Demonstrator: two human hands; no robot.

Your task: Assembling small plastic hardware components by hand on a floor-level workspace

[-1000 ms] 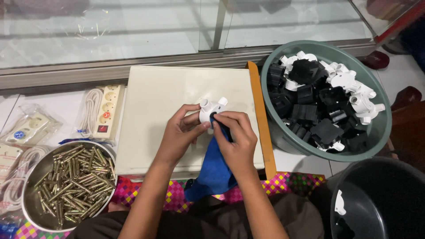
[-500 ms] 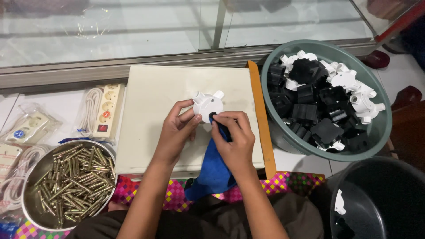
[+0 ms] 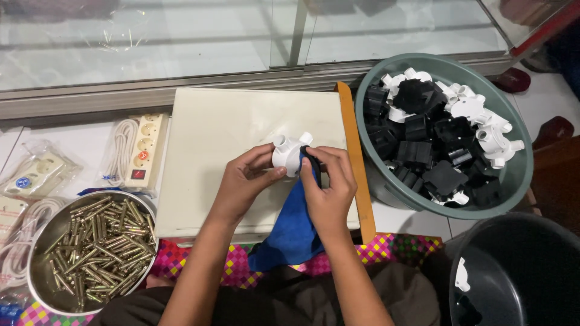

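Your left hand (image 3: pixel 244 184) grips a white plastic fitting (image 3: pixel 289 155) with short round stubs, fingers curled around its near side and thumb pressed on its face. Your right hand (image 3: pixel 329 184) is closed on a blue cloth (image 3: pixel 290 226), pinching a fold of it against the fitting's right edge, where a small black part shows under your fingertips; the rest of the cloth hangs down toward your lap. You hold the fitting just above the cream board (image 3: pixel 241 121), over its near right part. A wooden strip (image 3: pixel 355 157) runs along the board's right edge. Right of the board sits a grey-green basin (image 3: pixel 519 181) heaped with black and white plastic fittings. Near that basin, right of the board's near corner, stands a dark bucket (image 3: pixel 519 271) with a white piece inside. Left of the board's near corner is a round metal bowl (image 3: pixel 39 284) full of brass-coloured screws. Just left of the board lies a white power strip (image 3: pixel 145 148) with its coiled cord, and further left are more strips in clear bags (image 3: pixel 33 172). Beyond the board runs a glass showcase (image 3: pixel 241 42).
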